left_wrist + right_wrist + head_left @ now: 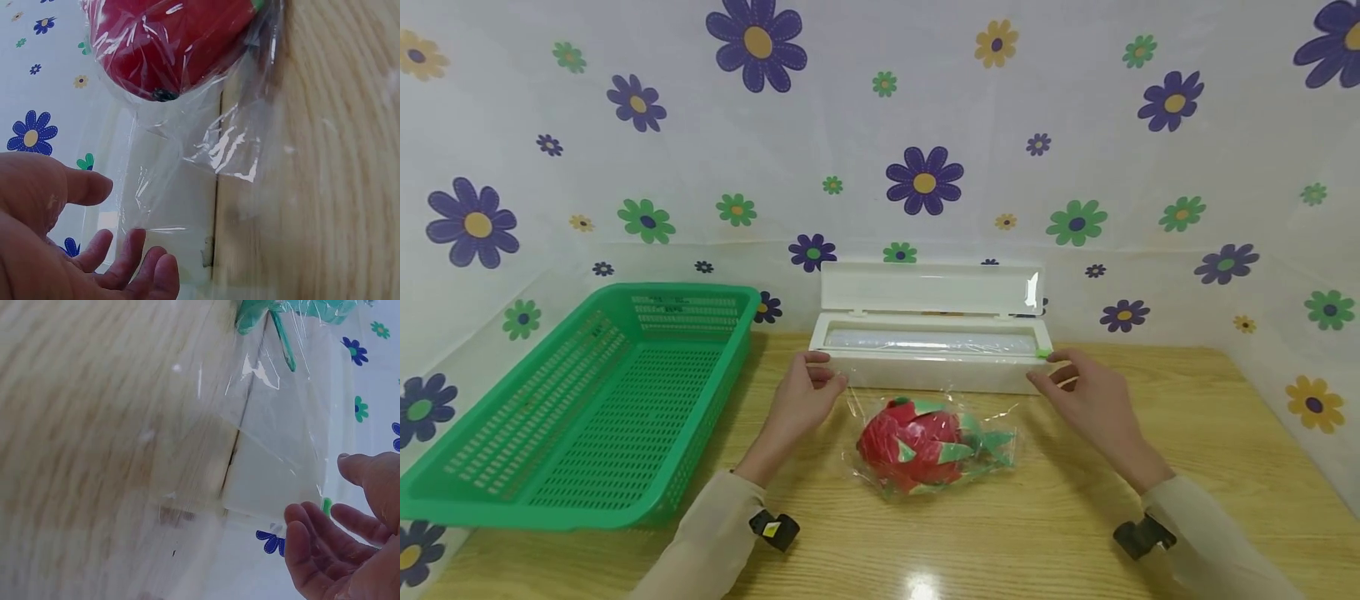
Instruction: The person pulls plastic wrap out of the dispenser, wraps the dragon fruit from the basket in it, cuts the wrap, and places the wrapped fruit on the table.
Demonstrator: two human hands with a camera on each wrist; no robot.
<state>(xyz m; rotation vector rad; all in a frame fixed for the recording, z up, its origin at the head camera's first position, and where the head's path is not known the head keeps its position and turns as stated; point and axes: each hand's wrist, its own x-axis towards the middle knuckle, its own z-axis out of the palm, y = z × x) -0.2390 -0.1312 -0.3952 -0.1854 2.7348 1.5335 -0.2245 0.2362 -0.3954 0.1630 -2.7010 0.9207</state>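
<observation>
A dragon fruit (913,446), red with green scales, lies on its side wrapped in clear plastic film (219,144). Behind it stands a white cling film box (928,371) with its lid (925,287) raised and a film roll (925,342) inside. At the box's left front corner is my left hand (805,396), thumb and fingers apart. My right hand (1090,400) is at the right front corner, close to the green slider (1042,353), also with a gap between thumb and fingers. Whether the fingertips touch the box is hard to tell.
A green plastic basket (741,358) with slotted sides stands at the left of the wooden table (1075,533). Close behind the box rises a flower-patterned white sheet (850,117), which also runs along both sides.
</observation>
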